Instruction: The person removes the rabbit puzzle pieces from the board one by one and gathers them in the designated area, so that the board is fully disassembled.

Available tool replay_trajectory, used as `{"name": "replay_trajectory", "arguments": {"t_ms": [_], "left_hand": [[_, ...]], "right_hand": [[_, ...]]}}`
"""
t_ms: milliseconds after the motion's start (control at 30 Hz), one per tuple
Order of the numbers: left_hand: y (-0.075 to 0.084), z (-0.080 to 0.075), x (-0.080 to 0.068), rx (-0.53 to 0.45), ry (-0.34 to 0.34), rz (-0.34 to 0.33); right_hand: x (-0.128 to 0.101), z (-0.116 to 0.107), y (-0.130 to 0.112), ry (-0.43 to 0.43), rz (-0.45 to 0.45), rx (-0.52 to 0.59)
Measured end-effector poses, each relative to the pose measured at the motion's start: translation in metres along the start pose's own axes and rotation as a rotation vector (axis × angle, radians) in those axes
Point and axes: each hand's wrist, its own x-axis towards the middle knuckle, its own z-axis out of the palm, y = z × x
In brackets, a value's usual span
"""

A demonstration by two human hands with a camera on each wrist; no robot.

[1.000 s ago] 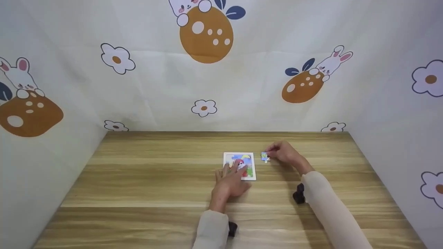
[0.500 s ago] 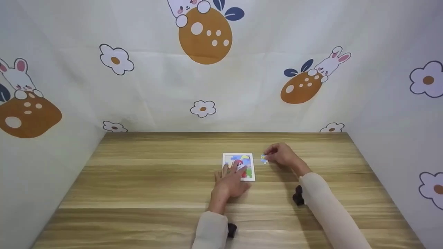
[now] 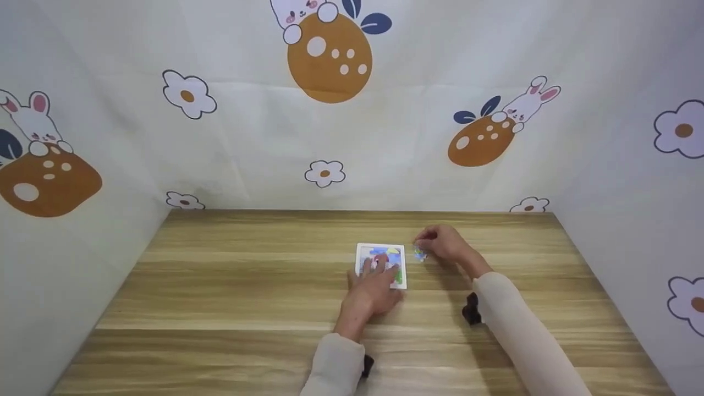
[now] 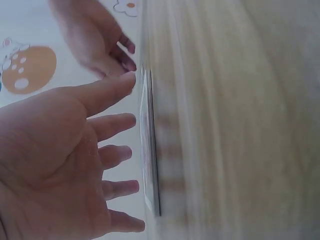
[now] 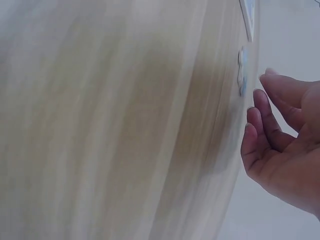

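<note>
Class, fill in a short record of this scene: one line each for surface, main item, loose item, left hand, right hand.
Surface: wooden table
Main item: puzzle board, flat on the table
Loose item: puzzle piece, on the table right of the board
Left hand: left hand, fingers straight, lying over the board
Right hand: right hand, beside the piece, fingers loosely curled, holding nothing

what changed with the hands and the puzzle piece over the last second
The right hand has let go of the loose puzzle piece, which it pinched a second ago; the piece now lies on the table right of the puzzle board, with the fingers lifted just beside it. The left hand slid slightly right and still rests flat on the board. The board itself has not moved.
</note>
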Motion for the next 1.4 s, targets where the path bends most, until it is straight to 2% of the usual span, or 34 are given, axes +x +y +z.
{"name": "replay_trajectory", "arguments": {"t_ms": [200, 467, 600, 900, 1133, 1400], "left_hand": [[0.013, 0.005, 0.002, 0.096, -0.008, 0.035], [0.015, 0.006, 0.003, 0.203, -0.038, 0.031], [0.012, 0.005, 0.004, 0.189, -0.055, 0.027], [0.009, 0.002, 0.004, 0.155, -0.112, 0.022], [0.009, 0.000, 0.006, 0.143, -0.145, 0.012], [0.007, 0.000, 0.004, 0.170, -0.138, 0.024]], "right_hand": [[0.004, 0.007, -0.015, -0.017, -0.038, -0.025], [0.010, 0.020, -0.030, -0.065, -0.085, 0.007], [0.014, 0.027, -0.040, -0.076, -0.113, 0.001], [0.022, 0.045, -0.048, -0.162, -0.280, 0.005], [0.026, 0.052, -0.049, -0.186, -0.270, -0.004], [0.027, 0.054, -0.053, -0.219, -0.238, -0.035]]}}
